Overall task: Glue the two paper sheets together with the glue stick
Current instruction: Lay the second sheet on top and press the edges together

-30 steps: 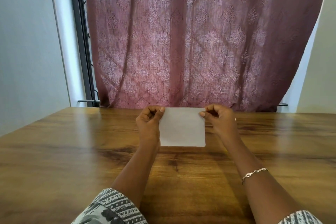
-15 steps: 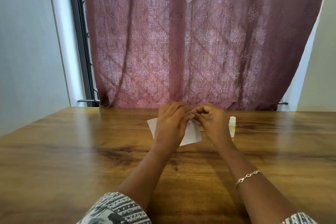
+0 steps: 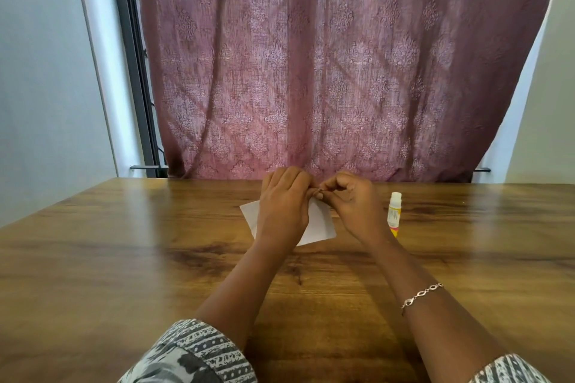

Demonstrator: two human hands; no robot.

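- Nearest, at the bottom edge: grey-and-white patterned left sleeve [image 3: 189,354], plus a corner of the matching right sleeve [image 3: 507,371].
- A little farther, on the right forearm: thin metal bracelet [image 3: 421,294], slanting across the wrist.
- Beneath both forearms: brown wood-grain tabletop [image 3: 93,258], glossy, with pale reflections.
- Toward the far middle of the tabletop: white paper [image 3: 322,225], turned at an angle, with corners showing left and right of the left hand. Cannot tell whether one sheet or two lying together.
- Over the middle of the paper: left hand [image 3: 281,211], back upward, fingers [image 3: 292,179] curled down at the paper's far edge and, as far as can be seen, gripping it there.
- Just right of it: right hand [image 3: 354,208], fingers curled, thumb and fingertips pinching the paper's far corner, tip to tip with the left fingers.
- Right of the right hand, near the paper but apart from it: glue stick [image 3: 394,211], white cap on at the far end, yellow label, near end hidden behind the right wrist. Upright or lying, cannot tell.
- Beyond the tabletop's far edge: mauve patterned curtain [image 3: 311,71] hanging down to tabletop level, dark window frame [image 3: 133,71] at its left side, pale walls [image 3: 46,71] on either side.
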